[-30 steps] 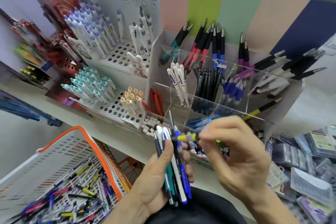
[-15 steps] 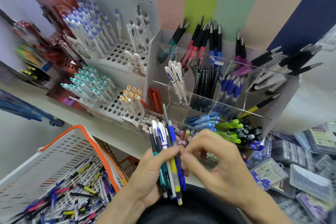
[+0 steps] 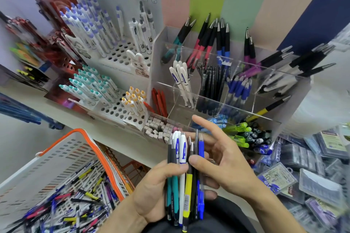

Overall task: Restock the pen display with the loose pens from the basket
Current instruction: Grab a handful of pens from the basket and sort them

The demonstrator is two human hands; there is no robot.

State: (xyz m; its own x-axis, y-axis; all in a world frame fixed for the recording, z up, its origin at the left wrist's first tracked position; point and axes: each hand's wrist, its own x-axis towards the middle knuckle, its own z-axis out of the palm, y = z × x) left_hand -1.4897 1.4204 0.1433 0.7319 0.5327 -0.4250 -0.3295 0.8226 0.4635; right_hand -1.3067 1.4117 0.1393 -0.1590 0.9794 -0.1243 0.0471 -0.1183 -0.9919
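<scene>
Change: right hand (image 3: 227,159) has opened, index finger raised.
Left hand (image 3: 151,195): grip closed round pens (image 3: 184,176).
Right grip: thumb touches pens, holding nothing.
Basket (image 3: 56,157): lower left.

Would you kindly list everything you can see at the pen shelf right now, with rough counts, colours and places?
Pen bundle: about seven; teal, white, yellow, black, blue; held upright at centre.
Basket: one, white with orange rim, lower left.
Loose pens: many, mixed colours, inside the basket.
Clear display: one, see-through, compartments on the shelf at centre right holding black, blue, red, purple, white and green pens.
Perforated stand: one, white, left of the display, with teal-capped and orange-capped pens.
Rabbit figure: one, white, on the upper stand.
Packets: many, clear and bluish, lower right.
Left hand: one, grips the bundle.
Right hand: one, fingers spread, thumb touching the bundle.
</scene>
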